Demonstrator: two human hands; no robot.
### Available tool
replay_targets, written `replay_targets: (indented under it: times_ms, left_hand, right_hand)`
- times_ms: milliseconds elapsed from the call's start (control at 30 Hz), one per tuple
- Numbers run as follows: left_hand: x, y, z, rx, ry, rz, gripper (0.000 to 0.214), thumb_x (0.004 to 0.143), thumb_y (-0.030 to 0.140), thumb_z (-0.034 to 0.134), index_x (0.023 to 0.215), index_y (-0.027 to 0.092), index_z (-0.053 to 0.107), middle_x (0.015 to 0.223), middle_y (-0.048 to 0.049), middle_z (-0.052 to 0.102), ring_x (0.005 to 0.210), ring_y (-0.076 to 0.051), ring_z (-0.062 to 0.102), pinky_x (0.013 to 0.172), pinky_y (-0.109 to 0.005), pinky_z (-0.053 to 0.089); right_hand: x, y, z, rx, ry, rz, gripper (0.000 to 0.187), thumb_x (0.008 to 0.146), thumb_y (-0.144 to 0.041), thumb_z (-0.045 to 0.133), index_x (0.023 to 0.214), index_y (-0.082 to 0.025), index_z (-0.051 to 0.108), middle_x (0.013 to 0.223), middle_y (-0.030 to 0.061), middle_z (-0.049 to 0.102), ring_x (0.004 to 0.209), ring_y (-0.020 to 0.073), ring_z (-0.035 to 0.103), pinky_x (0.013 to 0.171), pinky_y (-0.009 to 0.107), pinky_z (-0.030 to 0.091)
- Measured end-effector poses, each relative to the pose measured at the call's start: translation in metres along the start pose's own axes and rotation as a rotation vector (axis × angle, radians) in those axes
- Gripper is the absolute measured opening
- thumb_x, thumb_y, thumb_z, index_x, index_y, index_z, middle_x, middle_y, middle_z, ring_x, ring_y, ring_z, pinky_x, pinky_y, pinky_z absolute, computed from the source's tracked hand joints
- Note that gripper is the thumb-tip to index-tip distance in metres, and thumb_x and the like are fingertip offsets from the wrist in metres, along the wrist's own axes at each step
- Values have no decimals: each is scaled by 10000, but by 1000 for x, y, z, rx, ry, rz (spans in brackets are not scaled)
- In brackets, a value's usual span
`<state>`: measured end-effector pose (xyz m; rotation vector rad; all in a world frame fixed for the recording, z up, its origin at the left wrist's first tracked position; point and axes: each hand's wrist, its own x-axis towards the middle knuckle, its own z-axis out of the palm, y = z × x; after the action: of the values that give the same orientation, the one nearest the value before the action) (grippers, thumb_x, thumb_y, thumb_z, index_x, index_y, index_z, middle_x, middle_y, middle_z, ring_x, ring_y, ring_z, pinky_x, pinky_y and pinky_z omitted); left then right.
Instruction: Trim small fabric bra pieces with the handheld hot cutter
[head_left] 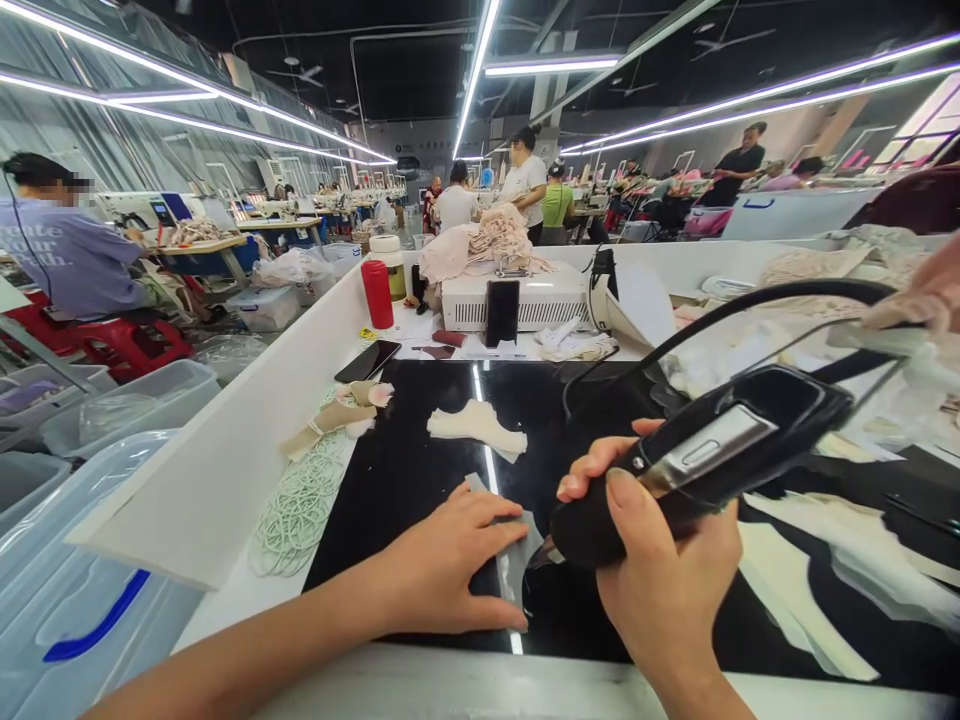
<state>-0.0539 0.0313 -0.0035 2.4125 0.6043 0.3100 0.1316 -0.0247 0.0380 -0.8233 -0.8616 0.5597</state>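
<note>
My right hand (660, 570) is wrapped round the black handle of a corded hand tool (720, 450), its tip pointing down at a small grey piece of fabric (517, 550) on the black glossy worktop (420, 470). My left hand (450, 560) lies flat with fingers stretched out, pressing that grey piece down. A cream fabric piece (480, 428) lies further back on the worktop. The tool's black cable (750, 305) arcs up to the right.
A white box machine (525, 300) with pink fabric piled on it, a red bottle (377, 293), a phone (367, 360) and a heap of white elastic bands (296, 505) lie around. Cream fabric pieces (810, 560) cover the right side. Plastic bins (82, 600) stand left. Other people work at tables behind.
</note>
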Motion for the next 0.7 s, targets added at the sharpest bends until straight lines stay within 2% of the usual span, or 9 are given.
replay_targets:
  times_ms: [500, 700]
  left_hand:
    - [-1, 4, -4, 31, -45, 8, 811, 880, 537, 844, 1563, 211, 550, 1623, -172, 506, 1495, -406, 474, 1305, -711, 179]
    - [-1, 1, -2, 27, -39, 25, 809, 892, 538, 830, 1580, 234, 534, 1631, -166, 497, 1505, -401, 467, 1310, -696, 183]
  right_hand:
    - [-10, -1, -5, -23, -11, 30, 416, 871, -375, 882, 1189, -281, 632, 862, -3, 669, 665, 199, 659, 640, 399, 614]
    - [-10, 1, -3, -42, -16, -7, 370, 899, -359, 859, 1176, -275, 627, 825, -10, 662, 665, 200, 650, 646, 394, 602]
